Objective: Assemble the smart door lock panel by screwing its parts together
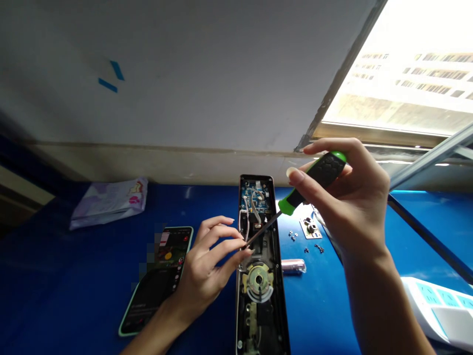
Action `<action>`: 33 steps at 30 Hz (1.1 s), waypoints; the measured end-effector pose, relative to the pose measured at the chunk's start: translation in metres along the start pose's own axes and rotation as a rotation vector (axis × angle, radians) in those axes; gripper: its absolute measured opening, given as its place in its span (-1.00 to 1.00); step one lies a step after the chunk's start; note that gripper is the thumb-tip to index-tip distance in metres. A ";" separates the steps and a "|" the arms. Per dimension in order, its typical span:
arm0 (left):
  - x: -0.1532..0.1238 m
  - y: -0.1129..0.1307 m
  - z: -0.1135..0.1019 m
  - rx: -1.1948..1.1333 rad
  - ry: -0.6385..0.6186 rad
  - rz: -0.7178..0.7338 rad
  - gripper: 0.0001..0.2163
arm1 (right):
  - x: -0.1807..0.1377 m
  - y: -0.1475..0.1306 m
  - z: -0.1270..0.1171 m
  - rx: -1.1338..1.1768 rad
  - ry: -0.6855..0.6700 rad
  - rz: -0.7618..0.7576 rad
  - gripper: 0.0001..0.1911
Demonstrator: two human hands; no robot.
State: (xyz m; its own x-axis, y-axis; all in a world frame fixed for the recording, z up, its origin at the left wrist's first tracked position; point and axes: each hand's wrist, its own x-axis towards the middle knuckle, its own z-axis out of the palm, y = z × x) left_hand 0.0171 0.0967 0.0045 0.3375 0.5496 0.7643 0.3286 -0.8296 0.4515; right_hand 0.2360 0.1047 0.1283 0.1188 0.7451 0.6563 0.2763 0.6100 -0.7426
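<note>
My right hand (354, 197) grips a screwdriver (328, 168) by its black and green handle, thumb and fingers wrapped round it. The shaft slants down to the left over a long, narrow black device housing (280, 276), which lies with its inside facing up. At the shaft's lower end, my left hand (210, 256) pinches the tip between thumb and fingers; any small screw there is hidden. Inside the housing are a blue circuit board (254, 195) with white cables at the far end and a round speaker (259, 280) nearer to me.
Right of the housing lie loose screws (292, 235), dark screws (319, 248), a small square part (311, 229) and a pinkish cylinder (293, 266). A white power strip (436, 305) is at the lower right. A phone (157, 281) and plastic packet (111, 202) are left.
</note>
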 end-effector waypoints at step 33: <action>-0.003 0.004 -0.003 0.065 -0.244 -0.112 -0.94 | -0.005 -0.014 -0.013 0.091 -0.467 -0.115 -0.27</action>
State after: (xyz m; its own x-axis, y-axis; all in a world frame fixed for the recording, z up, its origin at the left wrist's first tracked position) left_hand 0.0152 0.0913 0.0057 0.4955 0.6519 0.5740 0.4294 -0.7583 0.4905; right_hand 0.2434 0.0888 0.1374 -0.3536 0.7004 0.6200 0.1758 0.7008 -0.6914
